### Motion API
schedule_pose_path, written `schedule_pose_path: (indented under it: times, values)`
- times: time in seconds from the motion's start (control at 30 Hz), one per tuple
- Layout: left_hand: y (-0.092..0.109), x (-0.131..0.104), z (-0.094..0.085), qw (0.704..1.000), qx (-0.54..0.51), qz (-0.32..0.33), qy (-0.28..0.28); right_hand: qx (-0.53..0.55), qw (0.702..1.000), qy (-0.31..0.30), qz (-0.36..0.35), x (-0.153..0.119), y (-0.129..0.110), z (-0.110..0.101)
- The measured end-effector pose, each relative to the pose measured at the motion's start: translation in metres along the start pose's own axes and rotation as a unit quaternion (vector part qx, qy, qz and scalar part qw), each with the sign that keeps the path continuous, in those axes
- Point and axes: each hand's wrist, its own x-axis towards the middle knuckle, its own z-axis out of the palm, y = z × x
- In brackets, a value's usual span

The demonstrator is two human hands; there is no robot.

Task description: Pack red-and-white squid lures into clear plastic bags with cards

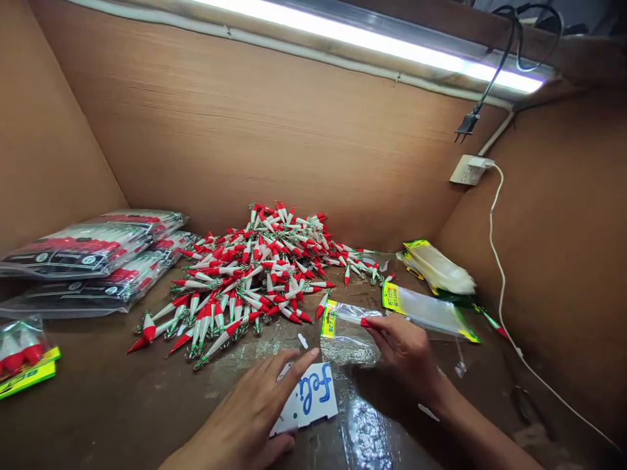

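My right hand [404, 346] pinches the red end of a squid jig [365, 322]. The jig's pale body appears to lie in or over a small clear bag [350, 336] with a yellow label; I cannot tell which. With fingers stretched out, my left hand [255, 405] rests over a white card [318, 395] with blue handwriting and holds nothing. Beyond both hands lies a large heap of red-and-white squid jigs [264, 274]. One stack of clear bags with yellow labels [426, 312] lies right of the heap, just past my right hand.
Filled packs of jigs [88, 251] are piled at the left, and a smaller filled pack [24, 356] lies nearer. More bags [435, 264] sit at the back right. A white cable [499, 261] hangs from the wall socket [467, 171], and a black plug [467, 124] dangles above.
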Motion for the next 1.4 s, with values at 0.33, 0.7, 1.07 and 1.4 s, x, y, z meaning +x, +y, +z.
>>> schedule_pose_path:
  times: [0.33, 0.7, 1.07, 1.4]
  values:
    - [-0.030, -0.004, -0.014, 0.998, 0.049, -0.025, -0.020, 0.058, 0.985, 0.016, -0.161, -0.011, -0.002, 0.001]
    - [-0.020, 0.003, -0.010, 0.999, 0.037, 0.010, -0.012, 0.062, 0.992, 0.090, 0.056, -0.012, -0.009, 0.001]
    - [-0.012, 0.010, -0.011, 0.999, 0.006, 0.004, 0.038, 0.116, 0.983, -0.088, 0.108, -0.012, -0.013, 0.004]
    - [-0.005, 0.016, 0.002, 0.997, -0.013, 0.033, 0.068, 0.104, 0.975, -0.193, -0.039, -0.027, -0.032, 0.043]
